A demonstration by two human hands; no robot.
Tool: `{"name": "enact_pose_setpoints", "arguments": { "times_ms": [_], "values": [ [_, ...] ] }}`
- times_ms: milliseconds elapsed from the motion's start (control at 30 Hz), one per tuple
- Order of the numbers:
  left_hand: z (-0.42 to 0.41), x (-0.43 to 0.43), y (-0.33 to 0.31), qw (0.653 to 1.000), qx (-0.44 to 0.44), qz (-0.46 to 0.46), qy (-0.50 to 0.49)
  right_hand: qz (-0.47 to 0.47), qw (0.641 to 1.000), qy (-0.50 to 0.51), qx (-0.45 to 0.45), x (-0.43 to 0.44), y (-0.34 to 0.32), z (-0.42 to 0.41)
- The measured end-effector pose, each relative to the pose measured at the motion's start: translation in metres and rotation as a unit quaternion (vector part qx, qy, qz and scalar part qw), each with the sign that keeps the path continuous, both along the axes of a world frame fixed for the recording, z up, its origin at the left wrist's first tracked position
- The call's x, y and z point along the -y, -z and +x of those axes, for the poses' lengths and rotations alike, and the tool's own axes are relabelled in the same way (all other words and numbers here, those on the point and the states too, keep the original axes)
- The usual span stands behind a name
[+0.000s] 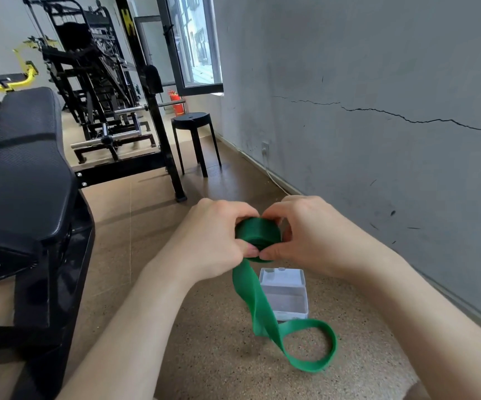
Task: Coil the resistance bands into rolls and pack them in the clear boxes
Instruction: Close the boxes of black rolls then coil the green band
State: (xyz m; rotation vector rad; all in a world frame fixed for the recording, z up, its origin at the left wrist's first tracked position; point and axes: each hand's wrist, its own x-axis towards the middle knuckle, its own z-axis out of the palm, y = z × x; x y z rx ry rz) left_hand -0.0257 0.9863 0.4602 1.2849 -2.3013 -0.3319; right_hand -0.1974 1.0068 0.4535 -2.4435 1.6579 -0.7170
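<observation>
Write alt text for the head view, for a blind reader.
The left hand and right hand grip a half-coiled green resistance band, whose loose tail hangs in a loop near a clear box on the floor. A black bench stands at left, a black stool farther off, a cracked grey wall at right.

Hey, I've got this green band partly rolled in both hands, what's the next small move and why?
Probably turn the roll another wrap, taking up the loose tail. Both the left hand and right hand pinch the roll, but a long stretch hangs down and loops near the floor by the clear box, so it is not ready to pack.
</observation>
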Motion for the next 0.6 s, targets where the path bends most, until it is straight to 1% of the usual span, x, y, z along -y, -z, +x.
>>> {"name": "enact_pose_setpoints", "arguments": {
  "times_ms": [67,133,233,300,367,433,533,567,600],
  "values": [
    [0.002,0.001,0.000,1.000,-0.019,0.018,0.002,0.000,1.000,-0.012,-0.003,0.000,0.000,-0.002],
    [0.002,0.001,-0.001,0.999,-0.032,0.034,0.013,-0.011,0.999,-0.025,0.021,0.000,0.001,-0.005],
    [0.004,0.005,0.000,0.991,-0.103,0.082,0.026,0.007,0.994,-0.021,0.107,0.001,0.001,-0.012],
    [0.007,0.008,0.002,0.981,-0.151,0.116,0.026,0.034,0.983,-0.013,0.179,0.003,0.003,-0.016],
    [0.009,0.009,0.003,0.973,-0.177,0.145,0.035,0.061,0.963,-0.013,0.263,0.005,0.004,-0.021],
    [0.008,0.009,0.004,0.958,-0.226,0.169,0.059,0.088,0.934,-0.026,0.345,0.006,0.005,-0.023],
    [0.005,0.007,0.004,0.945,-0.281,0.152,0.071,0.129,0.887,-0.050,0.440,0.005,0.006,-0.020],
    [0.005,0.007,0.004,0.944,-0.292,0.138,0.064,0.139,0.878,-0.058,0.454,0.004,0.006,-0.018],
    [0.005,0.007,0.003,0.947,-0.292,0.122,0.053,0.146,0.876,-0.063,0.455,0.004,0.005,-0.017]
  ]
}}
